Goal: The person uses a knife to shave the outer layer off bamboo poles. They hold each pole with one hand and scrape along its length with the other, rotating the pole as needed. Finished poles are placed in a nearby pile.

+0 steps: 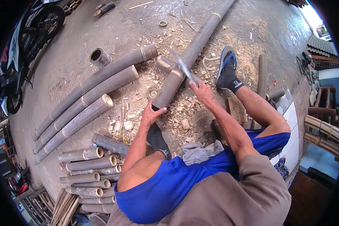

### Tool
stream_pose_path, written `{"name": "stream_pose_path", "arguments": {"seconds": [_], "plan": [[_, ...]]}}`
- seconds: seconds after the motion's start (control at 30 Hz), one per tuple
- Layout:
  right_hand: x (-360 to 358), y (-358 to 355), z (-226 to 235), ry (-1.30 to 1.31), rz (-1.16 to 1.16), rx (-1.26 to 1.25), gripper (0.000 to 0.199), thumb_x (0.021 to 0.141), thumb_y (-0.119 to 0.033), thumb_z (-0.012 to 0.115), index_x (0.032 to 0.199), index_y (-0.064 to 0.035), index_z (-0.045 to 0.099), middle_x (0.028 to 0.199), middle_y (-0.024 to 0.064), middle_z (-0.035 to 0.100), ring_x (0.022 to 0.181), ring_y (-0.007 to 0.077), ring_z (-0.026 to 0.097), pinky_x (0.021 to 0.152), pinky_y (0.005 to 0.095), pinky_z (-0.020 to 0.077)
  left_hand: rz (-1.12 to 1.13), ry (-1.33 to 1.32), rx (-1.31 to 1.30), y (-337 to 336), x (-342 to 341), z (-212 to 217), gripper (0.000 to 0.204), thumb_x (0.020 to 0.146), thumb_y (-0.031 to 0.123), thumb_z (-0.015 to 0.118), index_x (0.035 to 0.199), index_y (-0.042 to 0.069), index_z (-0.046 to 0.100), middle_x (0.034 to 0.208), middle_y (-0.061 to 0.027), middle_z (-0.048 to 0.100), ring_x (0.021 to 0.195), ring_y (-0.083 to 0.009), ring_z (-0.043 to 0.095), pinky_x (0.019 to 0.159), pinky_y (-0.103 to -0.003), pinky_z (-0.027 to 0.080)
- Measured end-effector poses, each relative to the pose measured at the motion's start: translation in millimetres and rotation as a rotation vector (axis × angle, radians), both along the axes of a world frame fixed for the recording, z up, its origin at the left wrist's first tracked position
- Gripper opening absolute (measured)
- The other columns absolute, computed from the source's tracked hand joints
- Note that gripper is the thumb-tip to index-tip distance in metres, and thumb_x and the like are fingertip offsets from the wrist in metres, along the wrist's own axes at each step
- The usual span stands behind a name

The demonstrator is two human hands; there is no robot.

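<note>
Bamboo pole (197, 49) — long axis away, rightward from left hand (150, 113).

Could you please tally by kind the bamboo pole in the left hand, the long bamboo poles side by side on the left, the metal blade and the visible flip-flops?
Bamboo pole in the left hand: 1
Long bamboo poles on the left: 3
Metal blade in the right hand: 1
Blue flip-flop: 1
Total: 6
</note>
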State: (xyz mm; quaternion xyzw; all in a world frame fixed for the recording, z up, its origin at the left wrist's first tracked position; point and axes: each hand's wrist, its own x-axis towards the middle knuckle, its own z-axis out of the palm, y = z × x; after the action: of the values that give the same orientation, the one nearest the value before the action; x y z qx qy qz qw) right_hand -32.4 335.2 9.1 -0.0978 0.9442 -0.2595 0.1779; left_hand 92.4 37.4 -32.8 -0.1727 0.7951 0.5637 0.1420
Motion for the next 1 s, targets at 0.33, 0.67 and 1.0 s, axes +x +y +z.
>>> {"name": "stream_pose_path", "arguments": {"seconds": [0.33,0.67,1.0], "plan": [[10.8,-9.3,12.8,-0.004,0.293,0.214,0.08,0.098,-0.078,0.05,0.099,-0.0005,0.069,0.087,0.0309,0.073,0.088,0.0478,0.075,0.077,0.059,0.0583,0.116,0.053,-0.165,23.3,4.1,12.9,0.092,0.074,0.045,0.093,0.143,-0.001,0.052,0.129,-0.0285,0.069,0.12,-0.038,0.068,0.104,-0.045,0.051],[-6.5,-5.3,24.7,0.043,0.236,0.192,0.077,0.101,-0.074,0.05,0.107,-0.0003,0.073,0.083,0.0245,0.075,0.082,0.0434,0.075,0.079,0.0548,0.0591,0.089,0.039,-0.095,21.4,2.6,28.2,0.095,0.076,0.046,0.092,0.147,0.0,0.049,0.13,-0.028,0.069,0.122,-0.0391,0.067,0.106,-0.046,0.05],[-7.5,7.0,12.5,0.097,0.096,0.177,0.075,0.102,-0.073,0.048,0.098,-0.0022,0.072,0.078,0.028,0.072,0.079,0.048,0.074,0.077,0.06,0.0592,0.107,0.054,0.023,22.1,0.2,16.1,0.089,0.077,0.05,0.088,0.142,-0.001,0.056,0.123,-0.024,0.072,0.114,-0.0321,0.07,0.099,-0.043,0.053]]}}
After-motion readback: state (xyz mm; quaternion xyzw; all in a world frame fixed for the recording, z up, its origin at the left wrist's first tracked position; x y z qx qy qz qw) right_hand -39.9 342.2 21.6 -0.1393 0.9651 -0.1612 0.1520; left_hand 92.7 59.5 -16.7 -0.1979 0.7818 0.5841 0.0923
